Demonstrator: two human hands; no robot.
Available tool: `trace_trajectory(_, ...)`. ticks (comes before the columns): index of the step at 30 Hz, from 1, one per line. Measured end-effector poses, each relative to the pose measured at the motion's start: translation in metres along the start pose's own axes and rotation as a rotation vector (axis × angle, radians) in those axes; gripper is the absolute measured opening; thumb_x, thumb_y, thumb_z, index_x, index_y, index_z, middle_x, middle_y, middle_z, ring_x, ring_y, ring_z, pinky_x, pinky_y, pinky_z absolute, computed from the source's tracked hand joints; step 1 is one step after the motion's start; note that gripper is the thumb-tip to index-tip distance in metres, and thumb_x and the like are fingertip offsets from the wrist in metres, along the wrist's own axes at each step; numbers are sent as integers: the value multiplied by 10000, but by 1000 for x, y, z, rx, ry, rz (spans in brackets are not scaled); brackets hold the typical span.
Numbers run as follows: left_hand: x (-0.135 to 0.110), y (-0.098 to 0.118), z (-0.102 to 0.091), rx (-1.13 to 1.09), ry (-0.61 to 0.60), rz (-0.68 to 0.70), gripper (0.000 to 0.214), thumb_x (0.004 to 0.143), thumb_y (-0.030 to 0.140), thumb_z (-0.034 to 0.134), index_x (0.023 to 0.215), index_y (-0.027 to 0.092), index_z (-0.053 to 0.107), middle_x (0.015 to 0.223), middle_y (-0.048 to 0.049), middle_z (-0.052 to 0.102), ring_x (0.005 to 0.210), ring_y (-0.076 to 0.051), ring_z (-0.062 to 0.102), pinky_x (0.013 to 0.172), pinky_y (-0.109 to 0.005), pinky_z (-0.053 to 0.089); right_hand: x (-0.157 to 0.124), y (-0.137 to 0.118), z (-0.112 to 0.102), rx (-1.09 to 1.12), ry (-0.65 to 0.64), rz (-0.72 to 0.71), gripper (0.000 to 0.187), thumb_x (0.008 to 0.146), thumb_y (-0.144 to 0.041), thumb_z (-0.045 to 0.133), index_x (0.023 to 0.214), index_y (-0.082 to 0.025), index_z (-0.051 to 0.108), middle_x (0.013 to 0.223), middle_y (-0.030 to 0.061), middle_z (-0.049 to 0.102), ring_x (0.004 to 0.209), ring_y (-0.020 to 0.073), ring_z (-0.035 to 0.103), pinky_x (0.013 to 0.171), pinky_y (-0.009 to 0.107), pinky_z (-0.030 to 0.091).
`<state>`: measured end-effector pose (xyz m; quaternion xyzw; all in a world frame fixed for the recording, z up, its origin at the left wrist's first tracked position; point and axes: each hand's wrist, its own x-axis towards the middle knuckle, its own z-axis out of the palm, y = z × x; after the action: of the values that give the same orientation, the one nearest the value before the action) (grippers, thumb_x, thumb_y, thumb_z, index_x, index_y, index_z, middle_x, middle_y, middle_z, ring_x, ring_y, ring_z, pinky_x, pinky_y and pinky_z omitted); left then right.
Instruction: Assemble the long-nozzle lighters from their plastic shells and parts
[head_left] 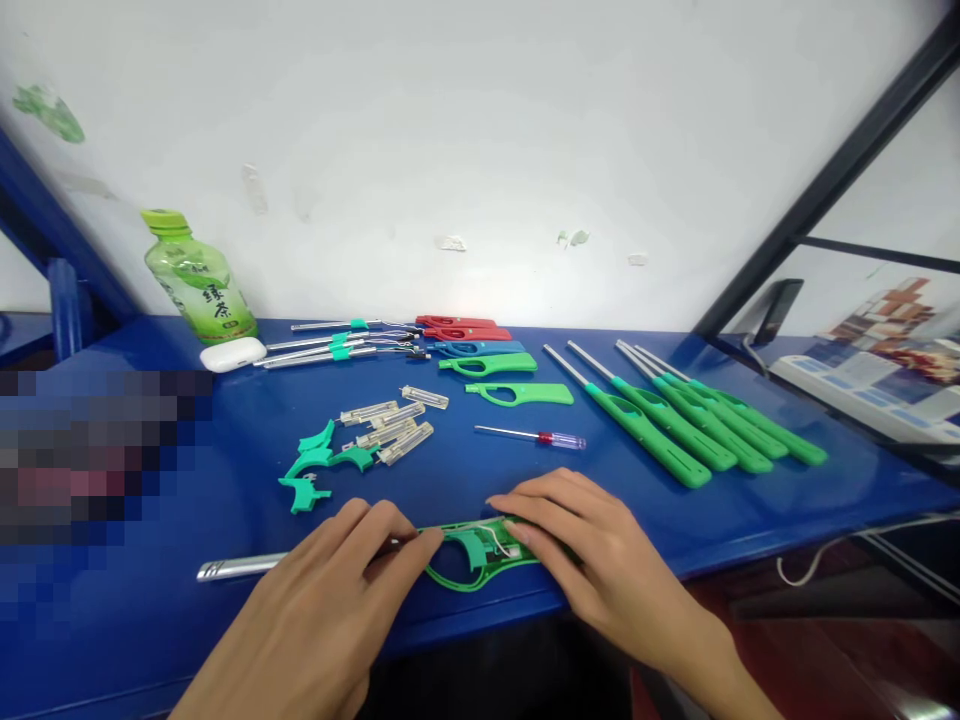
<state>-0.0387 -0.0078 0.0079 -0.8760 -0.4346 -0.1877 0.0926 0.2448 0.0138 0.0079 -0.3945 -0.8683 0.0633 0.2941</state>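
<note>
Near the table's front edge lies a green long-reach lighter [491, 558] with its casing open, showing a teal trigger and a white wire inside. Its metal tube [241, 567] points to the left. My left hand [330, 590] is closed around the neck where the tube meets the casing, thumb and fingertips together. My right hand [600, 560] grips the handle end, covering most of it, with the thumb and fingertips at the inner parts. Beyond my hands are loose teal triggers [309, 458], several clear fuel tanks [391, 425] and a screwdriver [551, 438] with a red and purple handle.
Several assembled green lighters [667, 425] lie at the right. Farther back are red casings [465, 328], a blue casing [480, 348], green casings [521, 394] and metal tubes with wires [330, 350]. A tea bottle [199, 275] and a white case [232, 354] stand back left.
</note>
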Motion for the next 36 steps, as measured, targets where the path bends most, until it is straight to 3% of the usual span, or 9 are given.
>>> trace_trajectory(5, -5, 0, 3, -45, 50, -30, 682, 896, -90, 381, 1310, 346, 703, 1228, 18, 752, 1057, -186, 717, 990, -370, 549, -1, -2, 0, -40, 86, -19, 267, 1154, -217, 542, 1386, -274, 662, 1200, 44, 786, 1063, 219, 744, 953, 406, 567)
trace_trajectory(10, 13, -20, -12, 72, 255, 32, 484, 933, 10, 440, 1231, 247, 738, 1165, -40, 798, 1028, -249, 760, 909, -398, 598, 17, 0, -12, -64, 98, -69, 237, 1138, -186, 561, 1329, -256, 682, 1220, 57, 777, 1115, 229, 735, 1008, 422, 553)
trace_trajectory(13, 38, -42, -36, 153, 79, -98, 482, 1000, 135, 345, 1129, 229, 799, 1009, -63, 790, 900, -273, 760, 766, -409, 614, 51, 1, -21, -161, -82, -188, 224, 1147, -239, 561, 1323, -230, 699, 1275, 86, 754, 1137, 265, 721, 1003, 460, 554)
trace_trajectory(15, 53, -57, -51, 70, -95, -271, 502, 1022, 225, 313, 1107, 241, 808, 982, -45, 781, 966, -262, 768, 837, -409, 592, 79, 2, -23, -241, -221, -285, 236, 1146, -267, 575, 1340, -214, 700, 1278, 104, 732, 1098, 259, 714, 955, 436, 559)
trace_trajectory(18, 62, -72, -61, 39, -109, -372, 432, 994, 303, 384, 956, 274, 813, 882, -43, 796, 808, -261, 765, 685, -371, 538, 116, 4, -18, -354, -353, -355, 263, 1136, -302, 621, 1376, -218, 692, 1156, 72, 720, 896, 199, 682, 823, 355, 521)
trace_trajectory(21, 56, -83, -55, -39, -107, -376, 408, 978, 403, 431, 904, 302, 819, 904, -45, 825, 799, -254, 763, 675, -349, 522, 137, 8, -7, -369, -376, -381, 225, 1123, -292, 652, 1316, -197, 714, 1114, 63, 705, 784, 168, 612, 698, 323, 430)
trace_trajectory(27, 36, -107, -39, -171, -147, -405, 355, 939, 475, 504, 890, 344, 830, 920, -17, 828, 840, -262, 739, 768, -350, 520, 136, 17, 5, -342, -388, -395, 103, 1115, -195, 641, 1135, -169, 739, 1163, 90, 701, 871, 185, 601, 738, 342, 400)
trace_trajectory(32, 34, -120, -31, -210, -164, -438, 301, 899, 472, 559, 839, 349, 827, 903, -31, 814, 806, -271, 701, 714, -348, 476, 128, 27, 1, -315, -355, -407, 109, 1094, -125, 652, 1171, -180, 705, 1169, 65, 752, 1010, 220, 625, 849, 367, 397)
trace_trajectory(36, 36, -125, -26, -224, -185, -441, 317, 894, 487, 566, 835, 339, 840, 912, -55, 816, 772, -267, 682, 692, -353, 457, 127, 34, -1, -283, -309, -417, 80, 1128, -212, 641, 1167, -186, 705, 1123, 48, 799, 1008, 221, 631, 851, 373, 387)
